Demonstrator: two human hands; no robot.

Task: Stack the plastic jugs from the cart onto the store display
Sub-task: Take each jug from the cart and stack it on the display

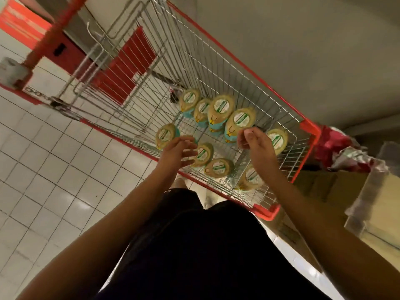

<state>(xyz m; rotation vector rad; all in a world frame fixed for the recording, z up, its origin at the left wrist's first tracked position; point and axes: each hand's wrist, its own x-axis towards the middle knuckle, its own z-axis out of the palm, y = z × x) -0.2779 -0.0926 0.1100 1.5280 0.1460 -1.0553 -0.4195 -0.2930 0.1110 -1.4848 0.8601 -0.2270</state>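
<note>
At the bottom of the frame is the person's dark clothing (205, 245), with both bare forearms reaching up from it toward the middle. The left hand (179, 151) is held wide, fingers straight and slightly spread, holding nothing. It hovers over the near rim of the wire cart (310, 129), between one jug just left of its fingers and another just right of them. The right hand (255, 141) has its fingers curled in toward the thumb, with nothing visible in its grip. Its fingertips are close above the tops of the jugs (220, 106), though whether they touch one is unclear. The jugs stand upright on the cart floor at centre frame, in a row beyond the hands and scattered beneath them. Farther up, the red seat flap (127, 68) sits at the cart's far end. White floor tiles (54, 169) fill the left, and a cardboard box (324, 187) lies right of the cart.
</note>
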